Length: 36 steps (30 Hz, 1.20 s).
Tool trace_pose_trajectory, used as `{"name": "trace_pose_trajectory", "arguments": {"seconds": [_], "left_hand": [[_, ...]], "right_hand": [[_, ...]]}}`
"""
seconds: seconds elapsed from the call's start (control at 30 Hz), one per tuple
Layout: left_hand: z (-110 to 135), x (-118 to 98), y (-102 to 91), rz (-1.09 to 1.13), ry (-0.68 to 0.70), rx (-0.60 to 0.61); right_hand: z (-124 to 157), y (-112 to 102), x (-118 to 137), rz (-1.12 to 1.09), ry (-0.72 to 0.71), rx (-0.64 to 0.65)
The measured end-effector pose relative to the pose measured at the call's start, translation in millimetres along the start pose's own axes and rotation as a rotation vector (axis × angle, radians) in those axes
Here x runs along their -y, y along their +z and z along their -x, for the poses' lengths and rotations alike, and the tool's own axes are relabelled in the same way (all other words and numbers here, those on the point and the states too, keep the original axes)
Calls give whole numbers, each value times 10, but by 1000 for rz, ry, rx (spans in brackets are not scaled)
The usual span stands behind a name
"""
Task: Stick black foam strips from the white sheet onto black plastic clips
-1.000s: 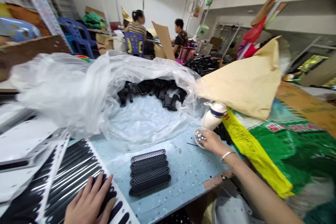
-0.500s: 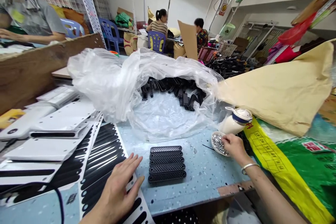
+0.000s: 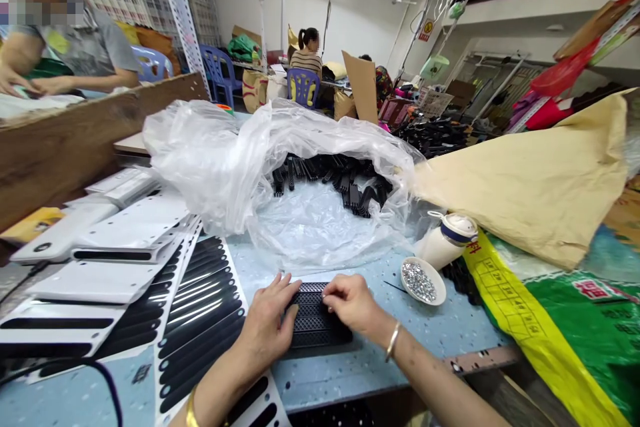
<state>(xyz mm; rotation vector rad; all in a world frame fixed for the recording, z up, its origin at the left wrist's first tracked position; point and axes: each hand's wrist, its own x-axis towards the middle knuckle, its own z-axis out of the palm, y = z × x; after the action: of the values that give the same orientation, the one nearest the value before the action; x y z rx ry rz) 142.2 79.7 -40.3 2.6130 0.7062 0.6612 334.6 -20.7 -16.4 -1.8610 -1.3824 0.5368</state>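
Note:
Several black perforated plastic strips [image 3: 320, 320] lie side by side on the blue speckled table. My left hand [image 3: 270, 313] rests at their left end, fingers stretched out and thumb apart, touching the strips. Over the right end of the upper strips is my right hand [image 3: 347, 303], thumb and fingertips pinched together; whatever they hold is too small to make out. To the right stands a white bowl [image 3: 436, 287] filled with small shiny metal pieces [image 3: 419, 281]. Beyond the strips, a clear plastic bag [image 3: 210, 167] lies open with more black strips [image 3: 353, 190] inside.
At the left lie sheets of black adhesive strips [image 3: 200, 313] and white slotted parts [image 3: 115, 280]. A white bottle [image 3: 445, 240] leans behind the bowl, near a green and yellow sack [image 3: 560, 327] and brown paper [image 3: 520, 173]. A co-worker [image 3: 75, 53] sits beyond the wooden board [image 3: 90, 120].
My right hand has left the bowl of metal pieces and moved left to the black strips. My left hand has shifted right onto their left end.

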Motion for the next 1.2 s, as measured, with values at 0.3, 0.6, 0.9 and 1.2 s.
{"name": "trace_pose_trajectory", "arguments": {"seconds": [0.3, 0.6, 0.9, 1.2], "left_hand": [[-36, -57, -15, -22, -37, 168], [-293, -52, -11, -23, -61, 181], [-449, -62, 70, 0, -56, 204], [-365, 59, 56, -60, -5, 144]], "right_hand": [[-70, 82, 24, 118, -75, -23], [-148, 50, -245, 360, -55, -34], [-98, 31, -340, 362, -66, -72], [-25, 9, -275, 373, -163, -51]]}}
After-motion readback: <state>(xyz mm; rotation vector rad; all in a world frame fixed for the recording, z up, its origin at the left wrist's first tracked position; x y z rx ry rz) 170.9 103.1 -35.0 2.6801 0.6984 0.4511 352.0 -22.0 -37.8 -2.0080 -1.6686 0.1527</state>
